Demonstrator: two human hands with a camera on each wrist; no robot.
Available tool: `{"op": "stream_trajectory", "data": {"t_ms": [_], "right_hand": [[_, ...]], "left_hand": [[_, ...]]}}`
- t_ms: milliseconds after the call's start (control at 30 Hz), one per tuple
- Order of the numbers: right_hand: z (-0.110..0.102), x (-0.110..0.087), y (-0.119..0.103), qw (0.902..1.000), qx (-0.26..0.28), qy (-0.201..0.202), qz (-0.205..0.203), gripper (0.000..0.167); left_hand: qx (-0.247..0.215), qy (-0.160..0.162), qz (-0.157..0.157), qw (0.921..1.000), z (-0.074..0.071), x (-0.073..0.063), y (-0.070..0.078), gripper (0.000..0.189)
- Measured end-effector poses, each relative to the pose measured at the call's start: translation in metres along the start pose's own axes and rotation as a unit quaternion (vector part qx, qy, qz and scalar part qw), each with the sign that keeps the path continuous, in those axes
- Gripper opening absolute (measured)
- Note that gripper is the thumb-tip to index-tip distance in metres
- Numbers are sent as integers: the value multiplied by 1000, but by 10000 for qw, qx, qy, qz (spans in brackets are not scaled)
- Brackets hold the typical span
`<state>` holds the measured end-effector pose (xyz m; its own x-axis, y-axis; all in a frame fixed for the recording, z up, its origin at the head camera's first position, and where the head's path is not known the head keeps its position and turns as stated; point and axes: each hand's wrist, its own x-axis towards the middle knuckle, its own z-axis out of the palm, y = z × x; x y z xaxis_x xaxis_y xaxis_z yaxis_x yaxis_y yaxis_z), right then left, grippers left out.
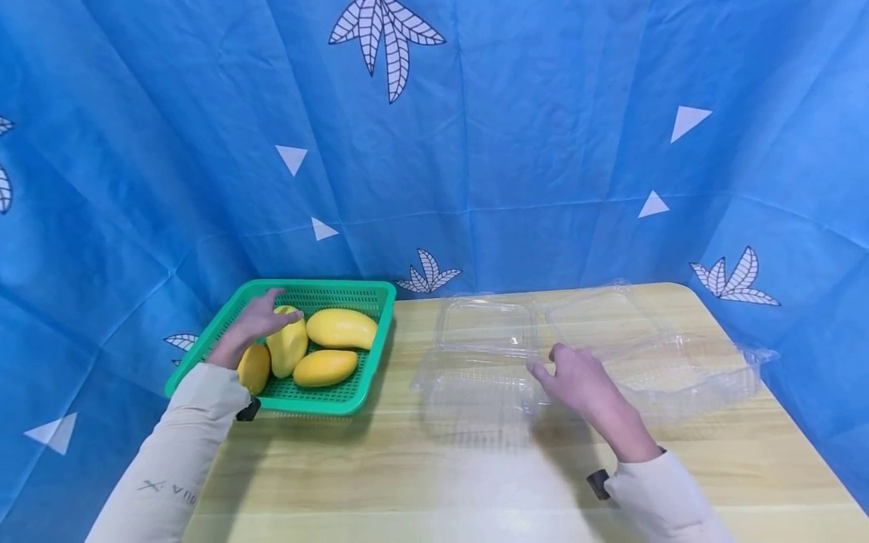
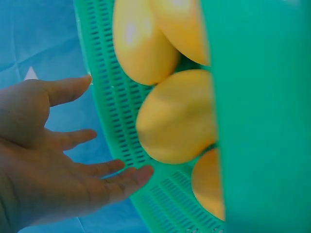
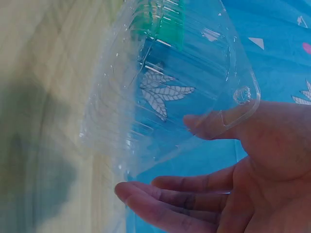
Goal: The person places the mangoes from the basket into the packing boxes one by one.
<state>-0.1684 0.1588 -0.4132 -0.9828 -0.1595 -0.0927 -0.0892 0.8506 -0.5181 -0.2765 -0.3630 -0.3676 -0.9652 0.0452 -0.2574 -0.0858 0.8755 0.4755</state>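
Head | four oval yellow mangoes in green plastic basket, none in clear plastic boxes | left hand, right hand: fingers spread

Leftmost mango: left side partly hidden behind left sleeve. Neighbouring mango: part covered by left hand; contact indeterminable. Green basket: left rim partly masked by same arm; in left wrist view, blurred near side hides mangoes' right portions, upper two also cut by top edge. Clear containers: outlines faint, overlapping, count uncertain; portion behind right hand, thumb contact unclear. Sleeve lettering: too small to read. Right sleeve, table: cut by head view's lower edge.
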Motion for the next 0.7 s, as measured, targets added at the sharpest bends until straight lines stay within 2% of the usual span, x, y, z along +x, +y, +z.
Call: {"op": "stream_trajectory", "data": {"t_ms": [167,433,700], "right_hand": [[9,-5,-1,9999,-84,-99,25,37],[17,-13,-1,9999,-120,77,-86,27],[24,-17,3,9998,-123,133,-114,23]], "left_hand": [[220,-196,-187,9994,5,-1,-4,91],[284,-462,-251,9982,8,0,-10,89],[-337,-1087,-546,9920,-2,2,-3,90]]}}
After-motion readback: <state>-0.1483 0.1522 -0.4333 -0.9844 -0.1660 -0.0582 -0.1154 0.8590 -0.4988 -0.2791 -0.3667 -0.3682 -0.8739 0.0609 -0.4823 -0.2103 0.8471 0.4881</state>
